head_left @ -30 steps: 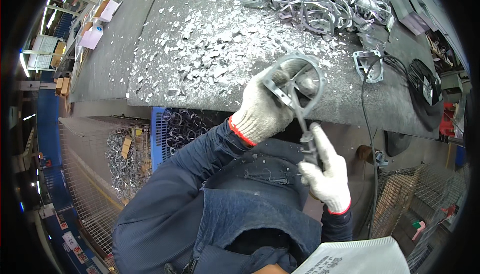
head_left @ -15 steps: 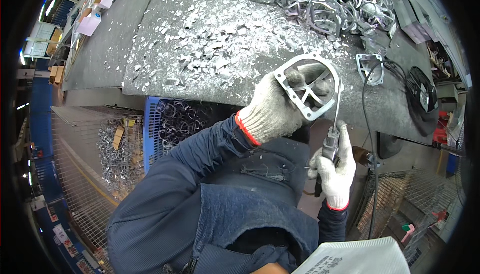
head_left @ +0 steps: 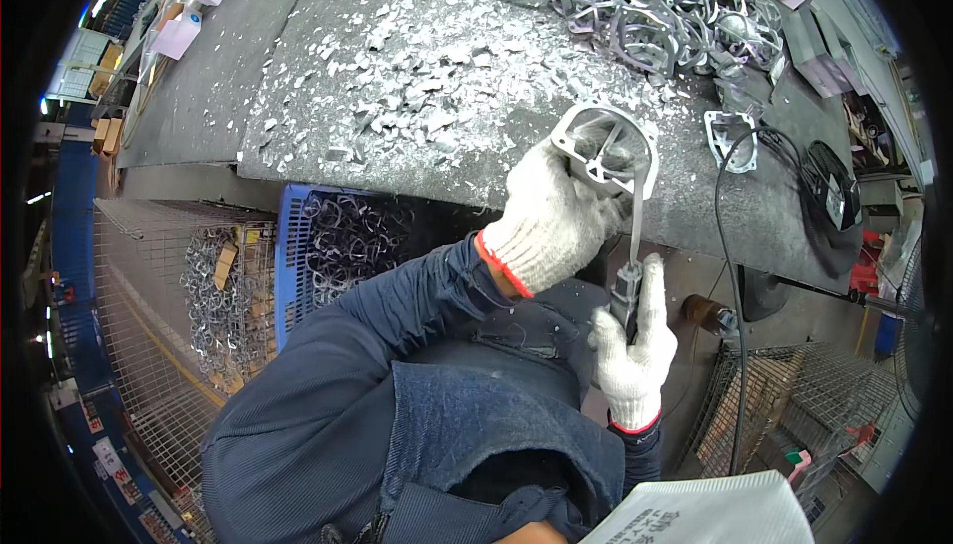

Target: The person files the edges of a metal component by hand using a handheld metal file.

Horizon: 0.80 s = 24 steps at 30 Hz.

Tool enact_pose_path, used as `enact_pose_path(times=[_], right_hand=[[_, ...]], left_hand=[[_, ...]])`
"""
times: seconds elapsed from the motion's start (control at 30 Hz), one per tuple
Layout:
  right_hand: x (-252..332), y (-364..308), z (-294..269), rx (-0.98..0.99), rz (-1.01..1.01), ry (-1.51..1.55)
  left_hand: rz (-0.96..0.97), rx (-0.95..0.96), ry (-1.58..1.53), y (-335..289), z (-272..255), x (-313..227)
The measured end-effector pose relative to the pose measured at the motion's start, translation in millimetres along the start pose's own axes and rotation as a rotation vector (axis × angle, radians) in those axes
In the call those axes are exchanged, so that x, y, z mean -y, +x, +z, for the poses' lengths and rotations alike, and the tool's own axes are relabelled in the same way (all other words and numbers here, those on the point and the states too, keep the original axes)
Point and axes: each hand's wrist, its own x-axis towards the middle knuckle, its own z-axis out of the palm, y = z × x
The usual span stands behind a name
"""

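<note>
At workbench [head_left: 695,208]: cast metal frame [head_left: 597,167], apparently being deburred
Left hand [head_left: 551,216] grips frame, right hand [head_left: 635,357] grasps file-like tool [head_left: 626,284]; next stroke likely needs steady hold

- I see a white knit glove [head_left: 536,202] on the left hand [head_left: 558,214], smudged grey.
- The right hand [head_left: 635,350] wears a matching, cleaner-looking one.
- Red bands [head_left: 504,266] edge both cuffs.
- I make out navy sleeves [head_left: 427,291], creased at the left forearm.
- The navy jacket [head_left: 283,415] looks finely ribbed.
- Across the chest I see a blue denim panel [head_left: 486,410].
</note>
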Motion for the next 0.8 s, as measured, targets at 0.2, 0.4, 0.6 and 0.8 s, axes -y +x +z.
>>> enact_pose_path(times=[0.2,0.4,0.6,0.8], right_hand=[[12,12,18,-0.075,-0.200,-0.242],[10,13,8,0.062,-0.061,-0.074],[5,4,13,-0.056,0.058,-0.060],[27,8,-21,0.125,-0.117,-0.241]], left_hand=[[0.182,-0.146,0.304,-4,-15,18],[0.344,0.043,0.613,9,-40,11],[0.236,0.032,0.438,5,-30,12],[0.039,-0.008,0.487,3,-2,-12]])
